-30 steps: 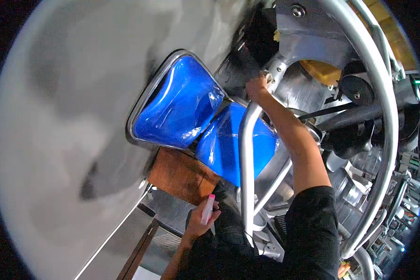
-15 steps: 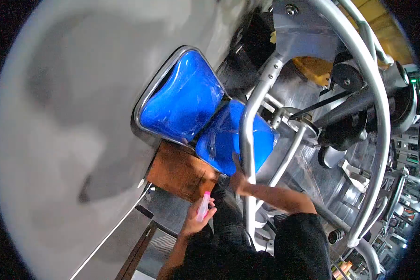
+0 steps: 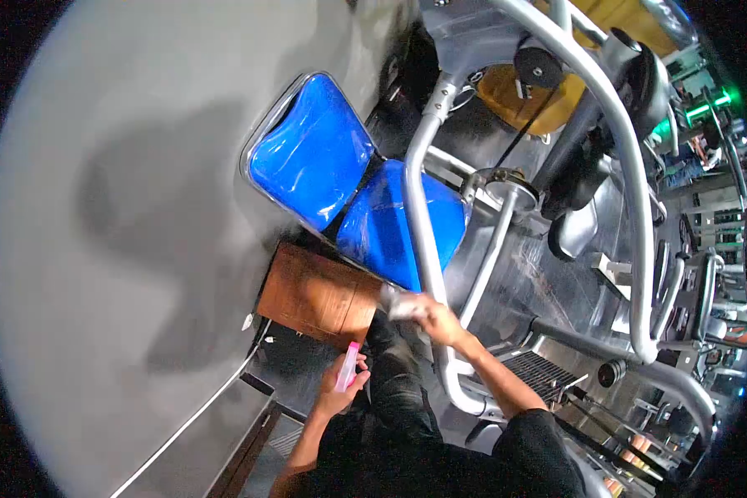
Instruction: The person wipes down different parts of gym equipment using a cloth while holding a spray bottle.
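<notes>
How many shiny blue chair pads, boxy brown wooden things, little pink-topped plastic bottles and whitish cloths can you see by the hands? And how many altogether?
Shiny blue chair pads: 2, the backrest and the seat
Boxy brown wooden thing: 1
Little pink-topped plastic bottle: 1, in the left hand
Whitish cloth, blurred: 1, in the right hand
Total: 5
</notes>
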### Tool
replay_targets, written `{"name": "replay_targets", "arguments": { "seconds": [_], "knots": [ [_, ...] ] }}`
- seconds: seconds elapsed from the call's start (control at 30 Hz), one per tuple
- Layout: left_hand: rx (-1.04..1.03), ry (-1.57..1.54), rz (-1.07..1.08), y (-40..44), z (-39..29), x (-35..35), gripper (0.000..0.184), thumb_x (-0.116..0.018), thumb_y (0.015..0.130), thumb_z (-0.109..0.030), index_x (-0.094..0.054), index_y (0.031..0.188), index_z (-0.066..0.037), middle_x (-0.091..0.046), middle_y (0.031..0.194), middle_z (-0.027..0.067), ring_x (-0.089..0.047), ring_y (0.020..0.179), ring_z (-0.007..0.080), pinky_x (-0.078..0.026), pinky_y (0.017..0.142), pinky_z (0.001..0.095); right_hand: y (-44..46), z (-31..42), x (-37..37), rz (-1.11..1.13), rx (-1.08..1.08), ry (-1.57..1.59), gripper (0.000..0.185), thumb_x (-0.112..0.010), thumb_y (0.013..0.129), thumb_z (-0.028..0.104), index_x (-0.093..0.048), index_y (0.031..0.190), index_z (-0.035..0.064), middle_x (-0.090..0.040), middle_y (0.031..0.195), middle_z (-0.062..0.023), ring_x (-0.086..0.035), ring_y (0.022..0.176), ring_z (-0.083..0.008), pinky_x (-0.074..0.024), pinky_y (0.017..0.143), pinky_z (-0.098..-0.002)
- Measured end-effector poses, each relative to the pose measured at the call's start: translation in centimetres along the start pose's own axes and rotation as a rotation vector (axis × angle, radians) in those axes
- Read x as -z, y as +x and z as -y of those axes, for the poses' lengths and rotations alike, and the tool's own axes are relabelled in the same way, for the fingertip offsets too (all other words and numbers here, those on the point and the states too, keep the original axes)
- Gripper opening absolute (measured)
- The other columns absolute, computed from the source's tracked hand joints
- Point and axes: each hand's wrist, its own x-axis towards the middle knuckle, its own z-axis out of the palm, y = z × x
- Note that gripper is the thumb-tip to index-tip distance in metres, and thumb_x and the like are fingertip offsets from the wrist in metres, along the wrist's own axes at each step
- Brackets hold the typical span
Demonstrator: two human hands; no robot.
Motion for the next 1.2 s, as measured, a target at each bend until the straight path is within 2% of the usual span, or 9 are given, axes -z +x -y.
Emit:
{"name": "replay_targets", "arguments": {
  "seconds": [0.03,0.1,0.13,0.43,0.57,0.63,0.8,0.93,1.2],
  "knots": [
    [0.023,-0.035,0.004,-0.7,-0.7,-0.1,0.029,-0.066,0.082,-0.007,-0.055,0.108,-0.004,-0.059,0.085,0.0022,-0.054,0.063,0.0092,-0.046,0.056,0.0244,-0.4,1.4,0.6,-0.105,-0.332,0.132,0.039,-0.051,0.081,-0.003,-0.051,0.12,-0.0012,-0.059,0.109,-0.0207,-0.061,0.097,-0.0301,-0.0482,0.082,-0.0377],
    [0.042,-0.062,0.014,-1.7,-1.0,-0.2,0.028,-0.065,0.082,-0.006,-0.055,0.109,-0.004,-0.059,0.084,0.0016,-0.055,0.063,0.0083,-0.046,0.055,0.0234,0.0,-2.7,-1.1,-0.694,-0.041,0.065,0.049,-0.055,0.077,-0.004,-0.048,0.125,0.0054,-0.055,0.116,-0.0234,-0.053,0.111,-0.036,-0.0419,0.094,-0.0393],
    [0.022,-0.034,0.02,-2.2,-0.9,-0.1,0.029,-0.065,0.082,-0.006,-0.055,0.109,-0.004,-0.059,0.083,0.0014,-0.055,0.062,0.008,-0.047,0.054,0.0231,0.0,-2.0,-0.5,-0.728,-0.008,-0.016,0.057,-0.056,0.076,-0.004,-0.046,0.129,0.01,-0.051,0.124,-0.0225,-0.051,0.111,-0.0393,-0.0412,0.095,-0.0418],
    [0.027,0.108,0.103,-3.6,-0.5,-0.8,0.032,-0.064,0.082,-0.003,-0.052,0.112,-0.004,-0.061,0.085,0.0037,-0.058,0.059,0.0096,-0.048,0.054,0.0245,-0.6,-3.4,-3.5,-0.667,-0.289,-0.366,0.064,-0.066,0.081,0.02,-0.036,0.138,0.0172,-0.039,0.136,-0.0195,-0.048,0.113,-0.0382,-0.0433,0.092,-0.0444],
    [0.022,0.054,0.123,-3.3,-0.6,-1.7,0.031,-0.067,0.082,-0.009,-0.055,0.11,-0.005,-0.061,0.083,0.0009,-0.057,0.059,0.008,-0.048,0.052,0.0233,-1.4,-5.0,-4.7,-0.757,-0.212,-0.4,0.056,-0.063,0.081,0.013,-0.042,0.132,0.01,-0.046,0.127,-0.02,-0.052,0.105,-0.0391,-0.0455,0.088,-0.0432],
    [0.004,0.057,0.123,-3.1,-0.5,-1.9,0.031,-0.067,0.082,-0.01,-0.055,0.11,-0.005,-0.061,0.082,0.0007,-0.057,0.059,0.0081,-0.048,0.052,0.0235,-2.5,-5.2,-5.1,-0.769,-0.414,-0.205,0.06,-0.06,0.081,0.009,-0.038,0.136,0.0124,-0.047,0.128,-0.0204,-0.052,0.11,-0.0377,-0.0435,0.092,-0.045],
    [0.053,0.069,0.113,-1.8,-0.7,-1.7,0.03,-0.066,0.083,-0.009,-0.055,0.11,-0.005,-0.06,0.082,0.0005,-0.057,0.059,0.0082,-0.047,0.053,0.0237,-3.2,-7.8,-4.2,-0.751,-0.465,0.066,0.036,-0.054,0.088,0.018,-0.051,0.12,0.001,-0.062,0.1,-0.0252,-0.061,0.096,-0.0369,-0.0469,0.081,-0.0388],
    [0.11,0.025,0.118,0.6,-1.6,-1.4,0.029,-0.065,0.083,-0.007,-0.054,0.11,-0.005,-0.059,0.084,0.0007,-0.056,0.062,0.0073,-0.048,0.054,0.023,0.3,-11.3,-2.9,-0.717,-0.491,-0.021,0.044,-0.054,0.089,0.033,-0.047,0.126,0.0105,-0.063,0.089,-0.0276,-0.061,0.083,-0.045,-0.0465,0.074,-0.0492],
    [0.149,-0.01,0.114,6.3,-2.8,-1.3,0.029,-0.065,0.083,-0.005,-0.053,0.111,-0.006,-0.057,0.086,0.0012,-0.055,0.066,0.0067,-0.048,0.055,0.0224,17.2,-9.8,4.6,-0.725,-0.395,0.185,0.046,-0.052,0.088,0.034,-0.05,0.127,0.0087,-0.062,0.104,-0.0258,-0.06,0.098,-0.0403,-0.0473,0.084,-0.0436]
  ]
}}
